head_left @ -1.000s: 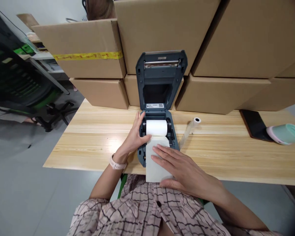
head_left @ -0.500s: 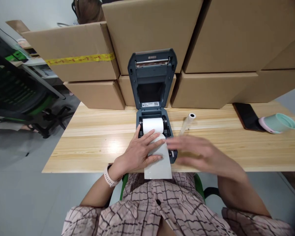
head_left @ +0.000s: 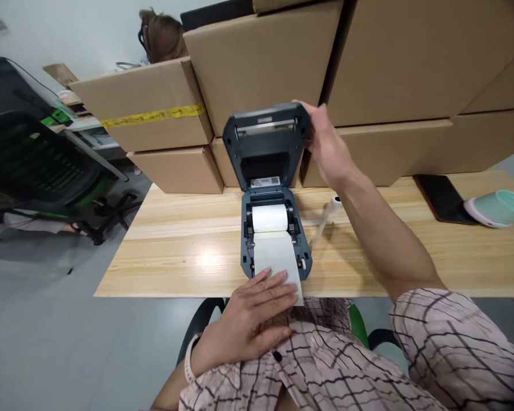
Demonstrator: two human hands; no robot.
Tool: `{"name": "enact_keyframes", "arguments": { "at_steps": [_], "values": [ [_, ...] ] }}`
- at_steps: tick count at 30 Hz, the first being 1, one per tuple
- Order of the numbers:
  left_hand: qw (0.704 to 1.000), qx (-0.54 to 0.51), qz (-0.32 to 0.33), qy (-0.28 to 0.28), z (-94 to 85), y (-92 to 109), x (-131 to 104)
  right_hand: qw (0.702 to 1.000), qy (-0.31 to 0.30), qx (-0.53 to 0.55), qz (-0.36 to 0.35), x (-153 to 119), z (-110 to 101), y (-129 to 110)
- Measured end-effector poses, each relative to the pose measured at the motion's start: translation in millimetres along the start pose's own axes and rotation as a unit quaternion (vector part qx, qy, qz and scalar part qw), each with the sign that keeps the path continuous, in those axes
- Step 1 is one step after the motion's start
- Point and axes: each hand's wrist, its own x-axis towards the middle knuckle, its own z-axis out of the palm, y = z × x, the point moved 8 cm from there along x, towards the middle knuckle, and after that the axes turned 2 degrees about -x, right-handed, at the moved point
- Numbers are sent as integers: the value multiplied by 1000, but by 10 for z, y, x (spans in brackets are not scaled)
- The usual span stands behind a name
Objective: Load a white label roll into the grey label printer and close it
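A dark grey label printer [head_left: 246, 245] stands at the table's front edge with its lid [head_left: 261, 148] raised and tilted a little toward me. A white label roll [head_left: 269, 218] sits inside. From it a strip of labels [head_left: 274, 254] runs forward over the printer's front edge. My left hand [head_left: 257, 317] lies on the strip's loose end, fingers stretched out flat. My right hand [head_left: 328, 142] grips the lid's upper right corner; some of its fingers are hidden behind the lid.
Cardboard boxes [head_left: 265, 68] are stacked behind the printer. To the right lie a thin translucent roll with a white core [head_left: 325, 220], a black phone [head_left: 443, 197] and a mint-green cup [head_left: 503, 208]. A person's head [head_left: 165, 37] shows above the boxes; an office chair [head_left: 34, 165] stands left.
My right hand has moved from beside the label strip up to the lid and taken hold of it. The lid leans further forward. My left hand has slid toward me along the strip.
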Motion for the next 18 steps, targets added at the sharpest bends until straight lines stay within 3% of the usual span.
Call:
{"name": "enact_keyframes", "arguments": {
  "at_steps": [2, 3, 5, 7, 9, 12, 15, 18],
  "values": [
    [991, -107, -17, 85, -199, -27, -44, 998, -3, 61, 0, -396, -27, -207],
    [977, -137, -21, 160, -346, -62, -76, 998, -19, 66, -4, -623, -17, -314],
    [935, -119, -28, 331, -647, -147, -172, 997, -72, 18, -21, -1075, 57, -501],
    [898, -43, -48, 436, -819, -216, -211, 991, -117, -34, -50, -1454, 162, -619],
    [893, 17, -79, 442, -845, -299, -103, 986, -131, -72, -67, -1707, 247, -645],
    [913, 45, -138, 382, -740, -476, 124, 989, -97, -89, -69, -1870, 294, -595],
    [917, -72, -211, 332, -543, -727, 216, 993, -62, -95, -37, -1926, 332, -492],
    [891, -199, -260, 314, -350, -890, 161, 994, -38, -99, -23, -2000, 390, -427]
  ]
}}
